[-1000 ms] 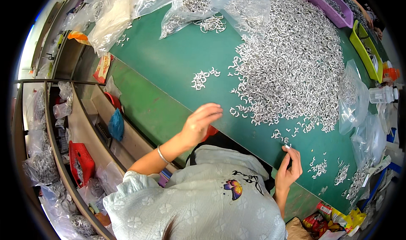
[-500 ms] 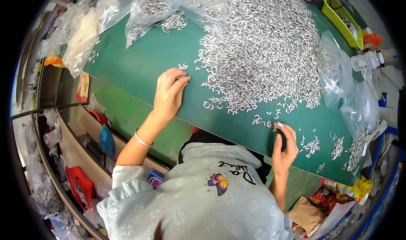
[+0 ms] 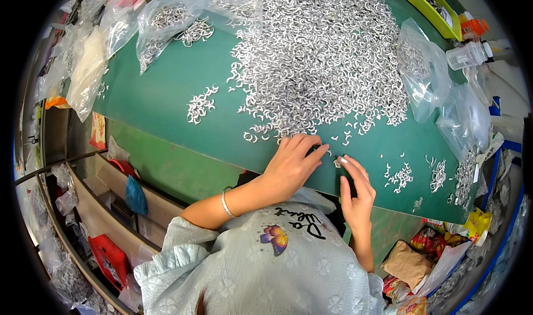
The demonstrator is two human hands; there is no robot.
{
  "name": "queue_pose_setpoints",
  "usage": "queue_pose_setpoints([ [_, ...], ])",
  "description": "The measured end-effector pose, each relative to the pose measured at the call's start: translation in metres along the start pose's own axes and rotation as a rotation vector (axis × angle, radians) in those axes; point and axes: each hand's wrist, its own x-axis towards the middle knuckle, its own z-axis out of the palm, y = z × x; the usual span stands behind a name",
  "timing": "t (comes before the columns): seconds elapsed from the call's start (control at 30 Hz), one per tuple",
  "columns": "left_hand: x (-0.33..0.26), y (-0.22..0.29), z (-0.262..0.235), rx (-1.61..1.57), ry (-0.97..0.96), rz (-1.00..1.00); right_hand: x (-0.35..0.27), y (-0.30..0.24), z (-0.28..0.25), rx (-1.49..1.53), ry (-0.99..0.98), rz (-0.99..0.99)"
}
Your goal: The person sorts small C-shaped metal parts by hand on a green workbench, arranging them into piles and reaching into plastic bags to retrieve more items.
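A broad pile of small silvery crescent-shaped metal pieces [image 3: 322, 54] covers much of the green table [image 3: 166, 101]. At its near edge, my left hand [image 3: 291, 168] lies low over the table, fingers bent and the thumb apart from them. Some loose crescents beside its fingertips are partly covered. Close by to the right, my right hand [image 3: 356, 193] has its fingers stretched and its thumb held apart. One small piece [image 3: 337, 163] touches or lies just by its index fingertip. Left of the pile sits a small separate heap of crescents [image 3: 201, 104].
Clear plastic bags of pieces [image 3: 166, 23] lie at the far left, another bag [image 3: 425, 70] at the right. Small groups of crescents [image 3: 398, 177] sit near the right edge. A lime-green basket [image 3: 433, 9] and a white bottle [image 3: 469, 55] stand far right. Wooden compartments [image 3: 100, 204] are left.
My left hand has moved right, from beside the small left heap to the pile's near edge, close to my right hand. That heap now shows fully. The whole view has shifted slightly.
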Motion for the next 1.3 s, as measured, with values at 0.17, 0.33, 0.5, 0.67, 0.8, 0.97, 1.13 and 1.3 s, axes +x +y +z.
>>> queue_pose_setpoints([
  [0.17, 0.000, -0.005, 0.004, 0.028, -0.011, 0.000, 0.003, -0.002, 0.001, -0.085, -0.038, -0.070],
  [0.33, -0.004, -0.004, -0.006, 0.051, 0.021, -0.048, 0.011, -0.005, 0.005, -0.131, -0.014, -0.154],
  [0.5, -0.008, -0.007, -0.010, 0.110, 0.077, -0.092, 0.013, -0.007, 0.011, -0.249, -0.118, -0.231],
  [0.67, -0.013, -0.002, -0.011, 0.059, 0.077, -0.126, 0.010, -0.009, 0.008, -0.198, -0.102, -0.188],
  [0.8, -0.014, -0.002, -0.011, 0.097, 0.063, -0.133, 0.007, -0.019, 0.009, -0.215, -0.237, -0.230],
  [0.97, -0.024, -0.004, -0.013, 0.110, 0.094, -0.126, 0.011, -0.012, 0.012, -0.185, -0.159, -0.214],
  [1.13, -0.030, 0.004, -0.008, 0.036, 0.100, -0.166, 0.020, -0.017, 0.024, -0.209, -0.251, -0.253],
  [1.3, -0.042, 0.007, -0.008, 0.058, 0.099, -0.225, 0.017, -0.012, 0.018, -0.165, -0.232, -0.276],
])
